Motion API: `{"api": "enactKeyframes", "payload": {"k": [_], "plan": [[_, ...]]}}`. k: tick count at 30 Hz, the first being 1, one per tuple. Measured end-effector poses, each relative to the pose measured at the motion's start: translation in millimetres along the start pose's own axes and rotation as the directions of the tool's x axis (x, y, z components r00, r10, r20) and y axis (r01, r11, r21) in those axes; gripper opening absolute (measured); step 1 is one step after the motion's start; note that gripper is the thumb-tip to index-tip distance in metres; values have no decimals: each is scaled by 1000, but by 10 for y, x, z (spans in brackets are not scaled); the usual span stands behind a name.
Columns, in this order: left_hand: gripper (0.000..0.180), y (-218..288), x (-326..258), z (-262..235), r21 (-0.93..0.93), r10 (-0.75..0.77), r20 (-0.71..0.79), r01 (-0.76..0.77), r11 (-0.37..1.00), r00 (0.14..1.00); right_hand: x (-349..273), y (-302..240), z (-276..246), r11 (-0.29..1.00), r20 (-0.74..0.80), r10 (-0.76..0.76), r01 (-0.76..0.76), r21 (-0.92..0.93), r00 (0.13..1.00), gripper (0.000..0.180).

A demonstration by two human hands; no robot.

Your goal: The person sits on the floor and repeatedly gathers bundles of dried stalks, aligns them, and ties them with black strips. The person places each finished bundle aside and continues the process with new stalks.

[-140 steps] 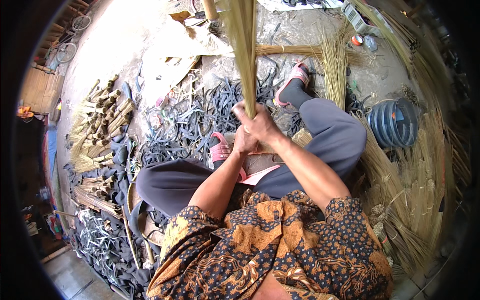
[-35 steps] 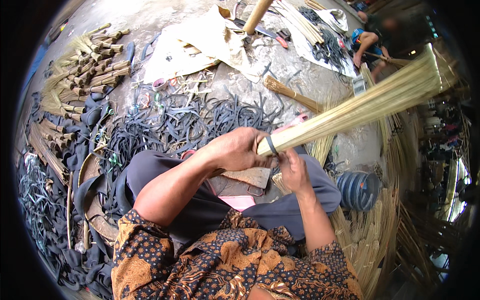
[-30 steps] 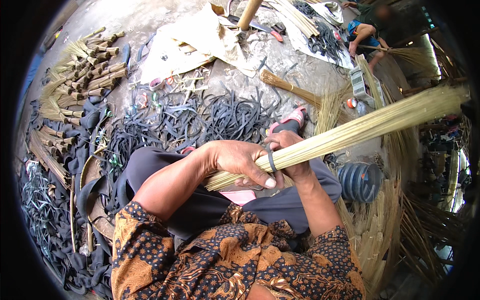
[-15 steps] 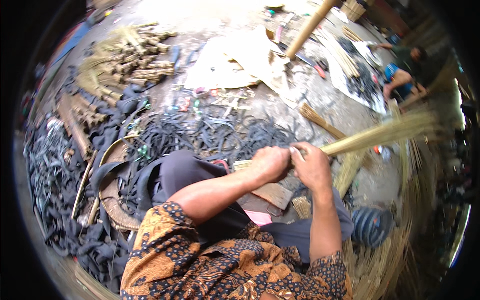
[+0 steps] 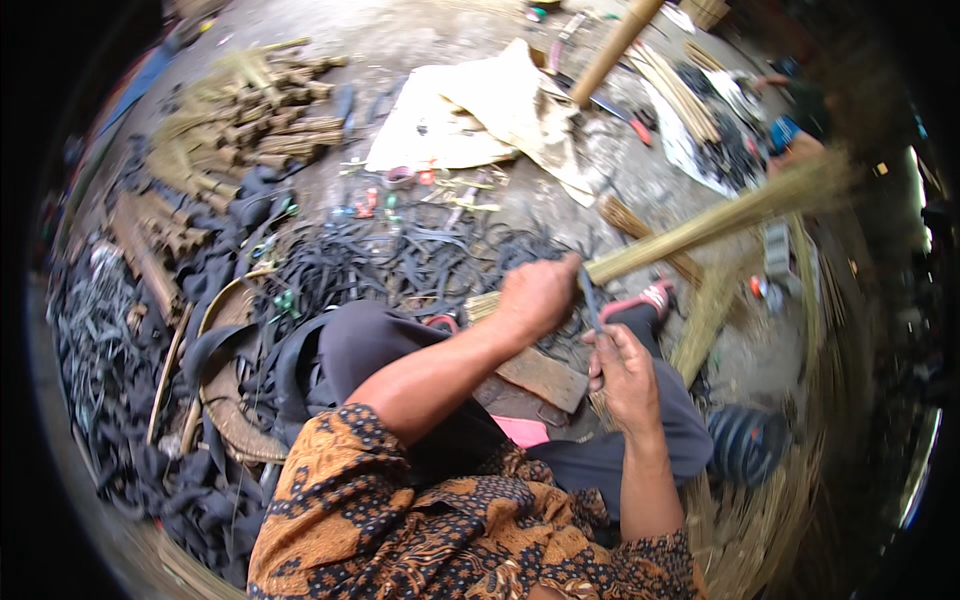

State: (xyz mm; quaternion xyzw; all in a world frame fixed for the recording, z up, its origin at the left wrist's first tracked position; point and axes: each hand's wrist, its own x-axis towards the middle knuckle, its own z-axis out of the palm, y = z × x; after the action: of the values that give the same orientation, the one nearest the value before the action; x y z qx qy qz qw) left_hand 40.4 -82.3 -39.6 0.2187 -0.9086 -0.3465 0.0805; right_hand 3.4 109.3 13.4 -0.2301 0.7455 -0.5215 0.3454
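My left hand (image 5: 541, 297) is closed around a bundle of thin, pale straw-like sticks (image 5: 690, 228). The loose ends fan out to the far right and blur, while a short butt end shows left of the fist. Lower and closer to me, my right hand (image 5: 622, 372) pinches a narrow dark rubber strip (image 5: 590, 291). That strip runs taut from its fingers up to the bundle beside my left fist; where it meets the sticks is partly hidden by the hand. Beneath my hands lies a worn wooden block (image 5: 543, 379), next to a pink piece (image 5: 520, 431).
Heaps of dark rubber strips (image 5: 400, 260) spread ahead and left, near a round woven basket (image 5: 240, 425). Tied stick bundles (image 5: 270, 120) are piled far left. A wooden pole (image 5: 618, 50) rises beyond a pale sheet (image 5: 480, 105). A dark ribbed cylinder (image 5: 748, 448) stands right; another person sits far right.
My right hand has come away from my left, down toward me, drawing out the dark strip between them. The bundle has swung so its fanned end points farther up.
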Motion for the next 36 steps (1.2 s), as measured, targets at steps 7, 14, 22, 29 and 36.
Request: {"api": "enactKeyframes", "payload": {"k": [7, 14, 22, 29, 36], "plan": [[35, 198, -78, -398, -489, 141, 395, 78, 869, 908, -39, 353, -421, 894, -47, -249, 210, -396, 967, 17], [28, 359, -240, -352, -637, 522, 764, 570, 519, 379, 201, 129, -542, 672, 150, -587, 582, -458, 796, 20], [33, 283, -149, -59, -199, 160, 311, -101, 975, 937, 125, -520, -432, 766, -89, -161, 68, -639, 983, 28], [23, 86, -216, 177, 15, 212, 143, -216, 976, 967, 614, -408, -107, 862, -13, -31, 20, -506, 999, 32], [23, -11, -94, 198, 22, 126, -7, -126, 992, 992, 278, -42, 8, 977, -84, -46, 62, 203, 995, 29]]}}
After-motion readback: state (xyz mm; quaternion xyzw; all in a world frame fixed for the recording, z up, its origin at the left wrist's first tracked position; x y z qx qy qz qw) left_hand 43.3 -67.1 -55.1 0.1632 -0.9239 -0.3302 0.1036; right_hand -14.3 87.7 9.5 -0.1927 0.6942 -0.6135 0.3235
